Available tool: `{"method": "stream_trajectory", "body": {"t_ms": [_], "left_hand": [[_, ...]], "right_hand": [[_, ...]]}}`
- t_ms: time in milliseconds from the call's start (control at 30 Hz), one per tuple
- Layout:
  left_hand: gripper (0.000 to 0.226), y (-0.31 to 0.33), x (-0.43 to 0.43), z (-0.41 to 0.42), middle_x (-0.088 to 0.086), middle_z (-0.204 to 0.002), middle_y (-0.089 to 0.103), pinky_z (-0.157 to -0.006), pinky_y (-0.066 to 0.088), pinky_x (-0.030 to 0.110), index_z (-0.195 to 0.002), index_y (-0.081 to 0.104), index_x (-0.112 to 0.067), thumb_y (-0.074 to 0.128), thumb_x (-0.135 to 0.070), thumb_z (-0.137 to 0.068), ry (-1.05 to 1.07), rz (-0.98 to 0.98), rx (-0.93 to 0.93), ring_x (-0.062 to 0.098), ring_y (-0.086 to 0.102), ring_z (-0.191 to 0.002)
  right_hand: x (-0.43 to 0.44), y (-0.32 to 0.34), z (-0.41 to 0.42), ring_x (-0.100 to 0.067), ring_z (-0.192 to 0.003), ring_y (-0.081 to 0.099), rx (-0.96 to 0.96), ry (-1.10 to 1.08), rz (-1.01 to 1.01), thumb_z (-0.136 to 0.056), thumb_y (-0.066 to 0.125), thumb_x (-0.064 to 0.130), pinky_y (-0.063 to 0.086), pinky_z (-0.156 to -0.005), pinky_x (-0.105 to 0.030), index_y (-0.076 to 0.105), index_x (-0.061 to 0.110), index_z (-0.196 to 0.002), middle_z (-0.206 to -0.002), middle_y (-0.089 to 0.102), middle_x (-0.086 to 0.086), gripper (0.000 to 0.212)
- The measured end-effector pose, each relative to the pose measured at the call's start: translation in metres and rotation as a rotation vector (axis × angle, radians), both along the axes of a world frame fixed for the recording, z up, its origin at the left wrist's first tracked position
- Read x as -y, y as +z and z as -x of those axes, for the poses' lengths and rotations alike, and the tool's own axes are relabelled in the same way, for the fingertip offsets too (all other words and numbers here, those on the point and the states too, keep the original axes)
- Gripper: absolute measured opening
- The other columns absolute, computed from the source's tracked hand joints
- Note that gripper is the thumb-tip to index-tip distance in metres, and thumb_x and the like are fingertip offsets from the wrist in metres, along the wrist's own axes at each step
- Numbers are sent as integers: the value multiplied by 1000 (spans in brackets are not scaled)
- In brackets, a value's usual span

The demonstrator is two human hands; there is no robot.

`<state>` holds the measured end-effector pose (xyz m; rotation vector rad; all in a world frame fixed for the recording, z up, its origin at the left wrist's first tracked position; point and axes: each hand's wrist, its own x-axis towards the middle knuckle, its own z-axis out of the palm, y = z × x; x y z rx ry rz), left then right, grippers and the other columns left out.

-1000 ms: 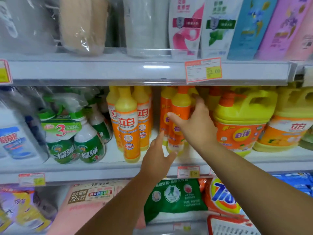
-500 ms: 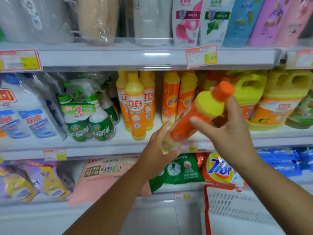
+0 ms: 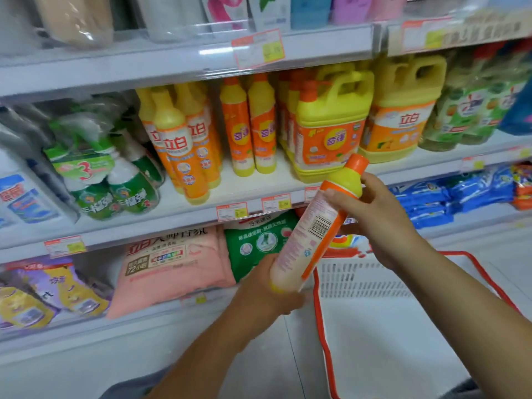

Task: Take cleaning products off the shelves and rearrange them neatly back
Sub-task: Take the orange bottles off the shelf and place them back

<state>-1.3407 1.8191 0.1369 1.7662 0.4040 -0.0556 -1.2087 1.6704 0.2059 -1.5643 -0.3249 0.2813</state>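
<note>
Stocked white shelf (image 3: 172,217) behind; right hand (image 3: 383,217) grips a tilted orange-and-yellow plastic bottle (image 3: 313,231) by its neck, left hand (image 3: 267,289) cups its base; loosening either may drop it beneath the grip.

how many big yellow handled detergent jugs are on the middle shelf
2 in the front row: the left jug above the held bottle, the right jug beside it. Others may hide behind.

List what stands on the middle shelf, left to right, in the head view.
Blue-and-white pouches → green spray bottles → yellow-capped slim bottles → orange-capped slim bottles → orange-capped yellow jug → second yellow jug → green bottles.
</note>
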Motion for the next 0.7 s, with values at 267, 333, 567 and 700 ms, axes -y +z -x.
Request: {"method": "stream_trajectory", "body": {"t_ms": [267,333,567,700], "left_hand": [[68,6,-8,-9,-17,-112,64,-82,54,17,-123,48,-45,87,-26,-71,-186,54,-19,-7,63,-95],[69,6,0,-11,-24,-108,57,-65,48,7,-115,39,-47,86,-19,-73,-105,-74,72,-18,58,-86],[67,7,-25,-19,-10,-106,73,-79,57,27,-121,56,-34,89,-17,-65,-158,361,-59,12,70,-100],[67,5,-21,-17,-11,-114,68,-81,57,25,-120,52,-44,88,-23,-67,-112,114,-18,11,67,-101]], "right_hand": [[11,-4,-20,-15,-95,69,-152,149,47,-79,75,43,59,-74,-37,54,31,-117,-104,69,4,46],[6,-8,-21,-13,-90,73,-100,75,132,-73,78,46,61,-66,-34,51,35,-121,-107,69,4,56],[0,-11,-35,-24,-89,71,-230,90,-254,-73,78,16,60,-71,-40,42,23,-140,-97,71,-6,76],[3,-8,-36,-22,-105,68,-241,208,-205,-84,70,31,60,-77,-42,46,30,-138,-115,68,-1,59]]}}
